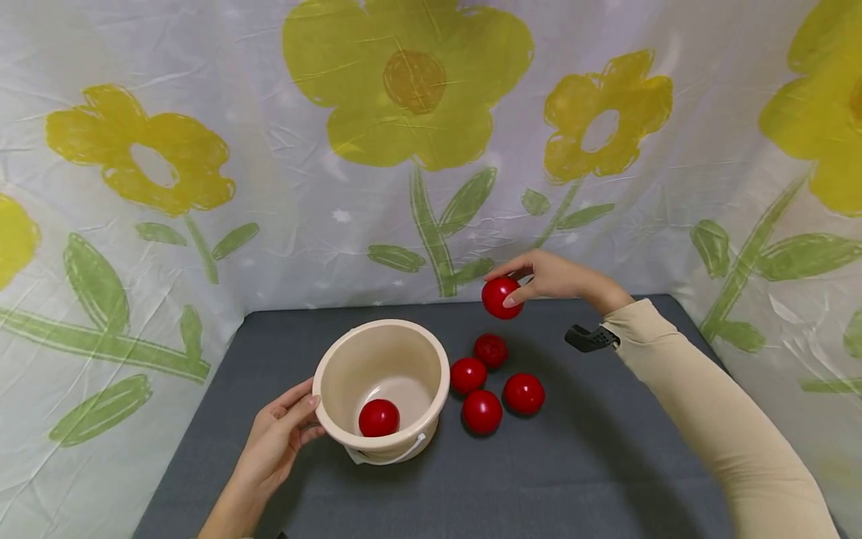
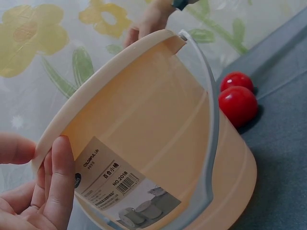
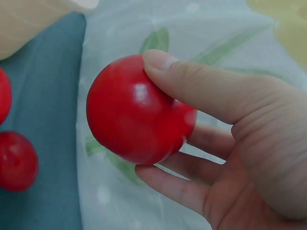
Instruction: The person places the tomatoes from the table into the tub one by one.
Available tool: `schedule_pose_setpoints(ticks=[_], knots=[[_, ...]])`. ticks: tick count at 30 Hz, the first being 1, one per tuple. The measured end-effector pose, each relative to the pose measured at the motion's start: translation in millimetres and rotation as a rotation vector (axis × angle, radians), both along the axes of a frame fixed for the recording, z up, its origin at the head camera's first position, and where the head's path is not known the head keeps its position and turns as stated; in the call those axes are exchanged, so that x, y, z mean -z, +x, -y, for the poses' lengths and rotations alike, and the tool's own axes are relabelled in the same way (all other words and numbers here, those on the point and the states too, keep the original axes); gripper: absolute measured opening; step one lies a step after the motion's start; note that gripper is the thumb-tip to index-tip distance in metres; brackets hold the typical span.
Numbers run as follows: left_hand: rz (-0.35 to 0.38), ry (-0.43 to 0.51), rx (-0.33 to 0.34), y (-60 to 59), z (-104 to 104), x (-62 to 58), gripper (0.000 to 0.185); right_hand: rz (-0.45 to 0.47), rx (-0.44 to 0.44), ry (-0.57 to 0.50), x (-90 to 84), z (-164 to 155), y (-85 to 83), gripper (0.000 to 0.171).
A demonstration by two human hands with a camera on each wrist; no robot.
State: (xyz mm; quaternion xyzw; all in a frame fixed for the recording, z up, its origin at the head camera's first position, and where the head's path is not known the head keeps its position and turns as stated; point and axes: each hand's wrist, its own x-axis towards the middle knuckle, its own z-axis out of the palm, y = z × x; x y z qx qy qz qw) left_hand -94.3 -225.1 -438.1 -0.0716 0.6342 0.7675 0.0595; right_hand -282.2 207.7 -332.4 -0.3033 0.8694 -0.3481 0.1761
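My left hand pinches the rim of a cream plastic bucket at its left side, thumb on one face and fingers on the other. The bucket leans toward me, its mouth showing, and one shiny red apple lies on its floor. In the left wrist view a paper label and a grey handle show on the bucket's outside. Up near the back of the table, my right hand holds another red apple between thumb and fingers, raised above the cloth.
Several more red apples lie close together on the dark grey tablecloth, just right of the bucket. A white curtain with yellow flowers hangs behind and at both sides. A black band sits at my right wrist.
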Motion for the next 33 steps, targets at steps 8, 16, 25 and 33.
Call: schedule_pose_setpoints(ticks=[8, 16, 25, 33], knots=[[-0.011, 0.005, 0.006, -0.6, 1.0, 1.3, 0.025, 0.007, -0.059, -0.024, -13.7, 37.8, -2.1, 0.051], [-0.013, 0.010, 0.006, 0.2, 0.8, 1.6, 0.025, 0.022, -0.161, -0.035, -29.1, 90.4, -0.8, 0.050], [0.004, -0.003, -0.007, 0.5, 0.6, 2.1, 0.024, 0.096, -0.309, -0.173, -31.8, 144.1, -0.1, 0.048], [-0.014, 0.014, 0.007, -0.4, -0.4, 1.2, 0.024, 0.160, -0.406, -0.241, -17.6, 178.3, 4.1, 0.048]])
